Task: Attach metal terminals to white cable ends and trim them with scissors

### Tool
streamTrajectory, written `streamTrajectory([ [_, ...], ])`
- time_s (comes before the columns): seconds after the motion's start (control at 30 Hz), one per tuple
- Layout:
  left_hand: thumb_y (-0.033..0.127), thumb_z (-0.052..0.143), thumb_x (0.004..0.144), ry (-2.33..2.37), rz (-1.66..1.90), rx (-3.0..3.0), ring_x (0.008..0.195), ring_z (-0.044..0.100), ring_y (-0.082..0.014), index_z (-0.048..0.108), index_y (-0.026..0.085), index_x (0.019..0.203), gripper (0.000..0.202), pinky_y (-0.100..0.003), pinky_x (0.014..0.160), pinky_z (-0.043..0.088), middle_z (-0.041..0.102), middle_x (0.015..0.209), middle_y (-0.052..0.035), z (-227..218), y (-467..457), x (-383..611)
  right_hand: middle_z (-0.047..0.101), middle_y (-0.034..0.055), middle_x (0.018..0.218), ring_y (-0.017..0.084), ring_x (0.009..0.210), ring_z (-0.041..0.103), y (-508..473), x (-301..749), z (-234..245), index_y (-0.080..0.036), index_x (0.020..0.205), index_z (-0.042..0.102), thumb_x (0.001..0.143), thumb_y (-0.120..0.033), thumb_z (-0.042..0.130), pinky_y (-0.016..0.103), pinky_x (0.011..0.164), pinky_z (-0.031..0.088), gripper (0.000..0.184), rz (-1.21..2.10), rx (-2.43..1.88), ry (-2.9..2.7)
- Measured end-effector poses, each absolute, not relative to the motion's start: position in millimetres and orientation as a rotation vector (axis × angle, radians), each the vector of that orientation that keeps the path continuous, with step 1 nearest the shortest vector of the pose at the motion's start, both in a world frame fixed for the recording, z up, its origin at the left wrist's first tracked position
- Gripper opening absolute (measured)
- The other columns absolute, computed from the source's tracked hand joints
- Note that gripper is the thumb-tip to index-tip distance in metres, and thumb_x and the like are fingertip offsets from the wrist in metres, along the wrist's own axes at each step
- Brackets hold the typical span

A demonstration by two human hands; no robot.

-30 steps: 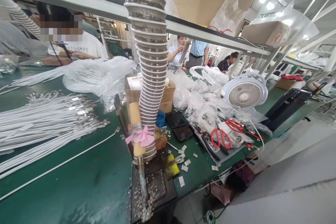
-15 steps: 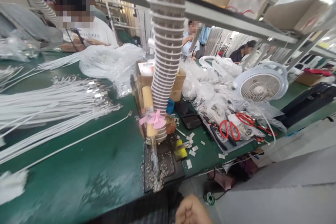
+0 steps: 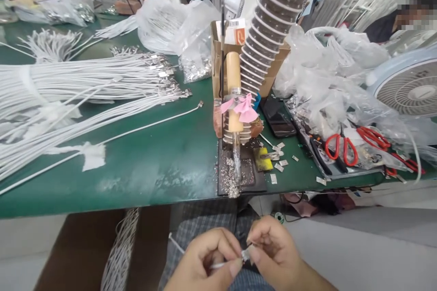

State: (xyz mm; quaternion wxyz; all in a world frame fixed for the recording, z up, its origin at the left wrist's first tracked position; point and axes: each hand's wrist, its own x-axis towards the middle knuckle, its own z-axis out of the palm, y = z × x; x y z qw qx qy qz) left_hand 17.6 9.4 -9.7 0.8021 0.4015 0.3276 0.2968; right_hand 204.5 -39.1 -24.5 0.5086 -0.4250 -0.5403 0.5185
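Observation:
Both my hands are low in front of my lap, below the table's edge. My left hand (image 3: 201, 261) pinches the end of a thin white cable (image 3: 218, 265). My right hand (image 3: 273, 248) pinches a small metal connector shell (image 3: 246, 254) at that cable's tip. The two hands touch at the fingertips. Above them, on the green table (image 3: 153, 163), stands a soldering iron with a tan handle (image 3: 234, 77) and a pink ribbon, its tip over a dark plate (image 3: 239, 175) strewn with solder bits.
Bundles of white cables (image 3: 78, 86) lie across the left of the table. A ribbed extraction hose (image 3: 269, 22) hangs beside a cardboard box. Red scissors (image 3: 336, 148), a phone (image 3: 278, 118), plastic bags and a fan (image 3: 409, 86) are on the right. Other people sit at the far side.
The view has tipped downward and left. My hands have come into view together at the bottom, now pinching a cable end and a connector shell.

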Motion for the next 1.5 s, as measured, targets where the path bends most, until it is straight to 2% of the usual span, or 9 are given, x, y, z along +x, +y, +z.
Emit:
streamTrajectory([
  [0.17,0.025,0.065,0.089,0.728,0.623,1.014,0.071,0.05,-0.0115,0.058,0.015,0.074,0.02,-0.024,0.065,0.037,0.064,0.087,-0.0058,-6.0,12.6,17.6,0.053,-0.001,0.078,0.002,0.065,0.048,-38.9,204.3,-22.7,-0.021,0.103,0.052,0.098,-0.019,0.051,0.009,0.059,0.039,0.005,1.078,-1.104,-1.416],
  [0.27,0.021,0.061,0.088,0.763,0.634,1.087,0.07,0.052,-0.0114,0.057,0.015,0.073,0.018,-0.023,0.063,0.038,0.065,0.085,-0.0066,-0.3,16.2,18.0,0.052,-0.0013,0.075,0.003,0.064,0.048,-31.1,203.7,-8.4,-0.02,0.1,0.052,0.096,-0.014,0.05,0.01,0.059,0.041,0.007,0.989,-1.123,-1.519],
  [0.47,0.021,0.058,0.083,0.79,0.617,1.169,0.067,0.052,-0.0123,0.054,0.015,0.068,0.016,-0.023,0.06,0.039,0.066,0.082,-0.0087,6.2,22.1,21.1,0.053,-0.0009,0.073,0.004,0.063,0.05,-25.0,200.0,-0.4,-0.019,0.097,0.051,0.095,-0.011,0.05,0.01,0.058,0.042,0.008,0.923,-1.129,-1.589],
  [0.63,0.023,0.06,0.077,0.82,0.541,1.018,0.057,0.038,-0.007,0.052,0.014,0.066,0.016,-0.022,0.053,0.029,0.064,0.081,-0.0061,8.5,32.4,23.3,0.051,-0.0018,0.076,0.003,0.063,0.049,-28.4,202.4,-8.4,-0.023,0.106,0.052,0.102,-0.022,0.046,0.009,0.058,0.042,0.007,0.968,-1.164,-1.454],
  [0.83,0.028,0.065,0.073,0.836,0.57,0.936,0.052,0.033,-0.0049,0.054,0.014,0.066,0.019,-0.02,0.048,0.025,0.065,0.08,-0.0062,14.2,50.3,25.4,0.054,0.0,0.072,0.006,0.069,0.053,-12.4,209.5,14.0,-0.018,0.1,0.055,0.1,-0.015,0.042,0.016,0.063,0.043,0.013,0.435,-1.203,-1.793],
  [1.0,0.029,0.066,0.073,0.87,0.648,0.967,0.054,0.035,-0.006,0.056,0.014,0.068,0.018,-0.021,0.05,0.028,0.066,0.08,-0.006,20.4,59.3,28.8,0.051,-0.0019,0.068,0.005,0.063,0.049,-1.2,209.2,17.0,-0.017,0.092,0.052,0.09,-0.006,0.05,0.016,0.057,0.04,0.011,0.314,-1.254,-1.921],
  [1.13,0.033,0.066,0.07,0.882,0.659,0.952,0.055,0.038,-0.0068,0.056,0.014,0.067,0.021,-0.021,0.051,0.03,0.065,0.079,-0.006,24.8,69.9,31.8,0.054,0.0024,0.089,0.006,0.086,0.058,3.2,210.9,13.5,-0.016,0.096,0.053,0.086,-0.002,0.054,0.018,0.075,0.052,0.017,0.296,-1.243,-1.845],
  [1.23,0.034,0.065,0.07,0.863,0.646,0.95,0.057,0.041,-0.0076,0.056,0.013,0.068,0.022,-0.022,0.053,0.031,0.065,0.079,-0.0055,27.7,77.4,33.0,0.057,0.0061,0.107,0.009,0.106,0.06,8.4,210.8,14.8,-0.015,0.093,0.053,0.086,-0.002,0.053,0.021,0.09,0.056,0.015,0.22,-1.217,-1.865],
  [1.5,0.036,0.066,0.068,0.859,0.621,0.945,0.059,0.041,-0.0093,0.056,0.014,0.069,0.024,-0.025,0.055,0.03,0.062,0.077,-0.0045,31.7,86.2,37.8,0.06,0.0059,0.105,0.008,0.105,0.061,20.1,208.2,16.5,-0.015,0.09,0.052,0.087,-0.001,0.053,0.018,0.087,0.056,0.015,0.192,-1.202,-1.79],
])
